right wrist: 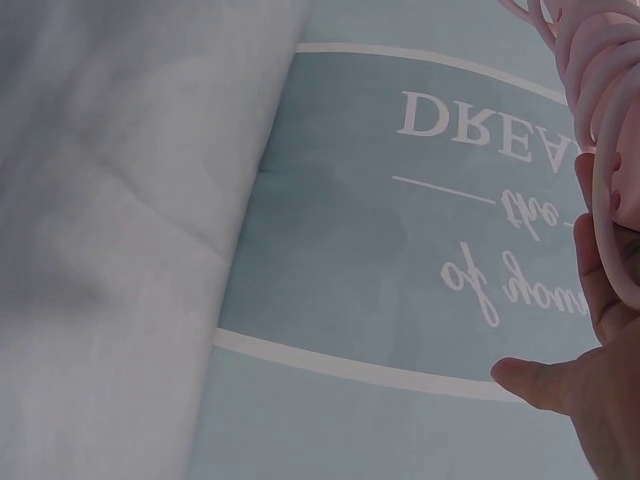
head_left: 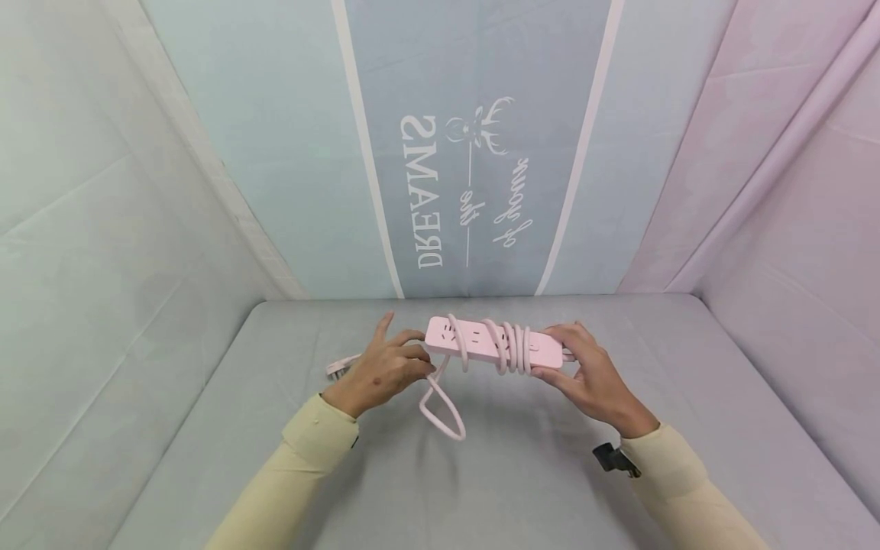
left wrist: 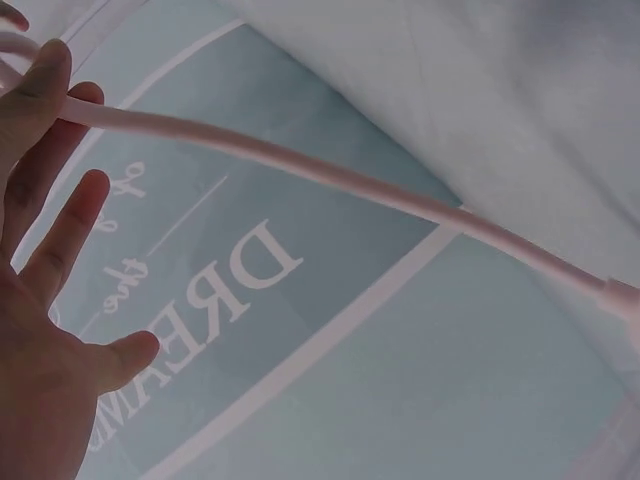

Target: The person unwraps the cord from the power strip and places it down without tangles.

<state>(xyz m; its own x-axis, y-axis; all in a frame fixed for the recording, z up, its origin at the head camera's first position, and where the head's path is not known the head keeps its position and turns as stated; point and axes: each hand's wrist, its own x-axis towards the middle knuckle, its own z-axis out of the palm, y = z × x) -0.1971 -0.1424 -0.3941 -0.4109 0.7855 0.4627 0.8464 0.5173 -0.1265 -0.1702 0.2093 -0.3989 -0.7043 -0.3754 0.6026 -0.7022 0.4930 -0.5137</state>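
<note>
A pink power strip [head_left: 484,341] is held up above the grey surface, slightly tilted, with its pale pink cord [head_left: 512,349] wound around it in several turns. My right hand [head_left: 596,378] grips the strip's right end between thumb and fingers. At the strip's left end, my left hand [head_left: 386,368] pinches the loose cord [left wrist: 300,165] between its fingertips, while its other fingers spread apart. A loop of cord hangs below the strip. The plug [head_left: 338,368] dangles beyond my left hand, partly hidden by it. In the right wrist view, the wound strip [right wrist: 625,170] shows only in part.
A grey padded surface [head_left: 481,489] lies under the hands. Pale fabric walls rise on the left [head_left: 103,191] and right [head_left: 797,305]. The blue back panel [head_left: 481,69] carries mirrored lettering. A black band [head_left: 616,460] sits at the right wrist.
</note>
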